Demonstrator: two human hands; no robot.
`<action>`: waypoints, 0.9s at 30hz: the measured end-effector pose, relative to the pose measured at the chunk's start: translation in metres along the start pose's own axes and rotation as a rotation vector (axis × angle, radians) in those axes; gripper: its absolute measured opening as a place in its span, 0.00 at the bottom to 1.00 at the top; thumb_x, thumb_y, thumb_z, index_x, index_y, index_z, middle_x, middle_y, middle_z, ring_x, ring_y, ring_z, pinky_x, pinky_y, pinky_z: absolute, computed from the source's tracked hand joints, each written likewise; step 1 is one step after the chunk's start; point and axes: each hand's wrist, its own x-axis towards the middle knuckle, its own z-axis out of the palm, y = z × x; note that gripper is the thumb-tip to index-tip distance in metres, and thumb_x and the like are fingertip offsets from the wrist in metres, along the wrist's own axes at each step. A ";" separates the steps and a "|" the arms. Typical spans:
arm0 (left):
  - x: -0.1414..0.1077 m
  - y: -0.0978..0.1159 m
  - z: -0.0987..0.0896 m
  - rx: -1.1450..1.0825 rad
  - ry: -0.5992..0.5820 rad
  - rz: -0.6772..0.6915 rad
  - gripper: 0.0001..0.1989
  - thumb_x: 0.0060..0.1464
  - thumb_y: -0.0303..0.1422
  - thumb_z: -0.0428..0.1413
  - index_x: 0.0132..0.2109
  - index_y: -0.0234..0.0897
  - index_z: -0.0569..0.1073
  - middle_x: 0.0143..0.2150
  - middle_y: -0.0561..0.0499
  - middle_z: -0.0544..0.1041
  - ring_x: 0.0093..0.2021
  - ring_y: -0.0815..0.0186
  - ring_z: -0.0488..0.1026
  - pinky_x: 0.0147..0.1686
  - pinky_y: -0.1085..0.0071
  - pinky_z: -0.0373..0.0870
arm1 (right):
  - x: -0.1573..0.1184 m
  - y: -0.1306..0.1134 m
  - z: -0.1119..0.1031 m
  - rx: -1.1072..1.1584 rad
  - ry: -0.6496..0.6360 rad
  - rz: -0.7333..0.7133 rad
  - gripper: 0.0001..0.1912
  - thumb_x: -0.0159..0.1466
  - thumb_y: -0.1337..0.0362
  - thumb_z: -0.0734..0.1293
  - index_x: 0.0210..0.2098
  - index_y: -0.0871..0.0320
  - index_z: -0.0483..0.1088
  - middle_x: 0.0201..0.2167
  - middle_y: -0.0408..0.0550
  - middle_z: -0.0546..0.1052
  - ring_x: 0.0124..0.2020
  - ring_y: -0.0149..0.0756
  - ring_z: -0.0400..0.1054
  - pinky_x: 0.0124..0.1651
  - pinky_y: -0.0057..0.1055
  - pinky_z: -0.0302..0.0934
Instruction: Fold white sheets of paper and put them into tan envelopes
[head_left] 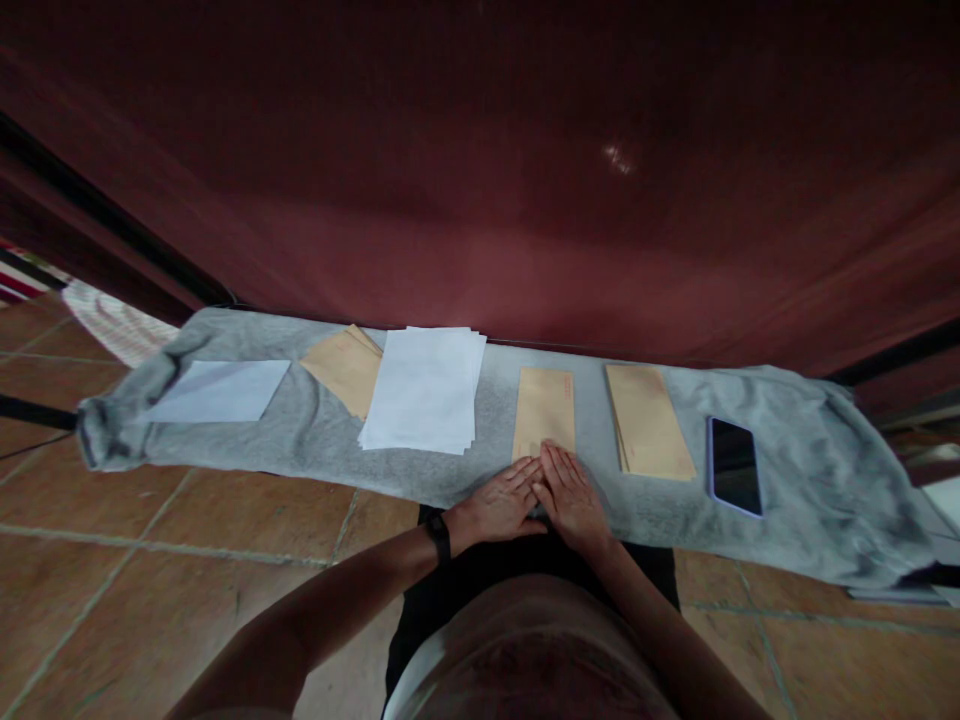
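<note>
Grey cloth (821,470) underneath; left hand (504,503) and right hand (576,502) flat, fingers extended, gripping nothing, over one envelope (544,408), near end. Seemingly partway: paper stack (426,390) remains left of them, envelope pile (651,420) right.

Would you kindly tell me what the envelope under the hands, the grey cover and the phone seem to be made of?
Envelope: probably matte tan paper; it lies flat and shows no gloss.
Grey cover: likely soft fabric, as it bunches in folds at both ends.
Phone: front probably glass, being smooth and dark; its lilac rim could be plastic or silicone.
</note>
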 end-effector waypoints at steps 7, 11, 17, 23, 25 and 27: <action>-0.011 -0.001 -0.007 -0.021 -0.031 -0.065 0.42 0.66 0.54 0.47 0.73 0.26 0.50 0.74 0.34 0.53 0.75 0.54 0.47 0.73 0.58 0.46 | -0.028 0.005 -0.001 -0.169 0.045 -0.022 0.38 0.74 0.53 0.57 0.75 0.66 0.41 0.72 0.63 0.56 0.71 0.51 0.54 0.72 0.49 0.51; -0.019 -0.003 -0.009 0.021 -0.018 -0.066 0.42 0.67 0.54 0.45 0.73 0.24 0.50 0.75 0.32 0.51 0.75 0.52 0.46 0.72 0.57 0.47 | -0.033 0.007 -0.005 -0.218 0.059 0.008 0.38 0.74 0.53 0.58 0.75 0.67 0.41 0.72 0.63 0.56 0.71 0.51 0.55 0.72 0.48 0.51; -0.028 -0.003 -0.012 0.069 0.008 -0.140 0.41 0.68 0.51 0.47 0.74 0.27 0.47 0.74 0.33 0.52 0.75 0.53 0.48 0.72 0.54 0.49 | -0.040 0.009 -0.011 -0.257 0.067 0.060 0.37 0.74 0.54 0.58 0.75 0.66 0.42 0.71 0.62 0.58 0.71 0.49 0.55 0.72 0.48 0.50; -0.030 -0.004 -0.010 0.073 0.030 -0.189 0.37 0.67 0.49 0.49 0.72 0.26 0.53 0.73 0.33 0.57 0.74 0.53 0.52 0.71 0.56 0.54 | -0.039 0.008 -0.019 -0.182 0.084 0.106 0.33 0.75 0.57 0.57 0.74 0.65 0.47 0.70 0.61 0.60 0.72 0.48 0.53 0.72 0.50 0.49; -0.029 -0.006 -0.009 0.064 0.032 -0.192 0.35 0.68 0.48 0.49 0.70 0.27 0.57 0.72 0.34 0.59 0.73 0.54 0.55 0.70 0.57 0.56 | -0.032 0.006 -0.021 -0.117 0.079 0.126 0.31 0.75 0.57 0.56 0.73 0.64 0.49 0.70 0.60 0.60 0.72 0.48 0.53 0.72 0.51 0.50; -0.028 -0.008 -0.008 0.051 0.030 -0.191 0.33 0.68 0.47 0.48 0.69 0.27 0.60 0.71 0.34 0.61 0.72 0.54 0.57 0.69 0.57 0.57 | -0.022 0.002 -0.022 -0.042 0.047 0.110 0.29 0.76 0.57 0.54 0.73 0.62 0.52 0.71 0.57 0.61 0.72 0.45 0.53 0.72 0.49 0.52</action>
